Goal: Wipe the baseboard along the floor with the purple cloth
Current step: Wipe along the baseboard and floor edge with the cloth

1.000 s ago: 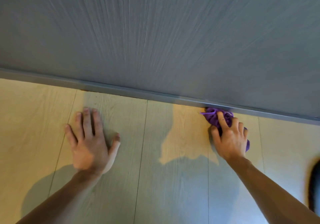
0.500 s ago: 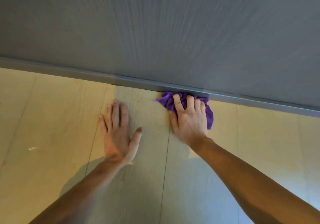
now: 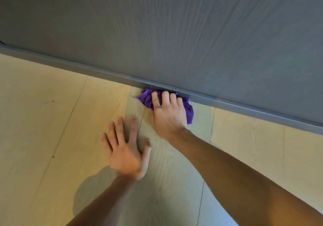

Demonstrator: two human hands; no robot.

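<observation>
A grey baseboard (image 3: 244,107) runs diagonally from the upper left to the right edge, at the foot of a grey wood-grain wall. The crumpled purple cloth (image 3: 146,98) is pressed against the baseboard where it meets the floor. My right hand (image 3: 167,114) lies on top of the cloth, fingers curled over it toward the baseboard, and hides most of it. My left hand (image 3: 126,149) rests flat on the floor with fingers spread, just below and left of the right hand.
The wall (image 3: 174,33) fills the upper half of the view. Pale wood-look floor planks (image 3: 43,121) stretch to the left and right of my hands, with a few small dark specks on the left.
My right hand has slid the purple cloth leftward along the baseboard, closing in on my left hand, which stays planted on the floor.
</observation>
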